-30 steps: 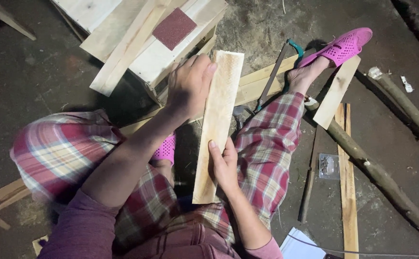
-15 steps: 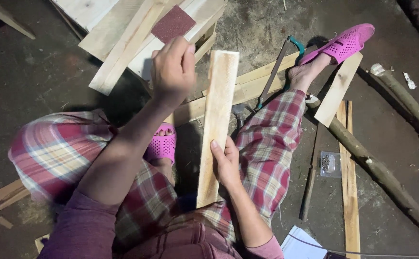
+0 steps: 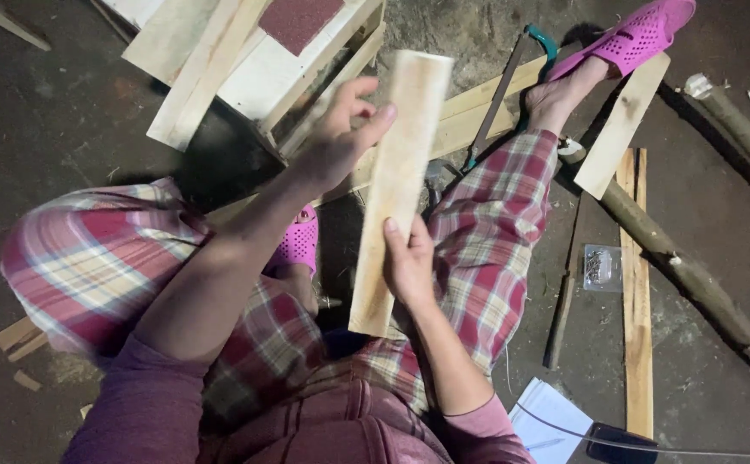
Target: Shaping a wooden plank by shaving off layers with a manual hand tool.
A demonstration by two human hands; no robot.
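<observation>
Dark dirt floor, seated person in plaid trousers. Stack of pale wooden planks at 11 o'clock of frame, with a dark red sandpaper sheet lying on top. Long rough branch runs across at 3 to 4 o'clock. Pale flat wooden board stands near upright at centre, over the lap. Left hand, at 10 o'clock of the board, half open, fingertips touching the board's upper left edge, not wrapped round it. Right hand, at 5 o'clock of the board, curled about its lower right edge, thumb on the face. Green-framed saw at 1 o'clock. Small clear packet near the branch.
</observation>
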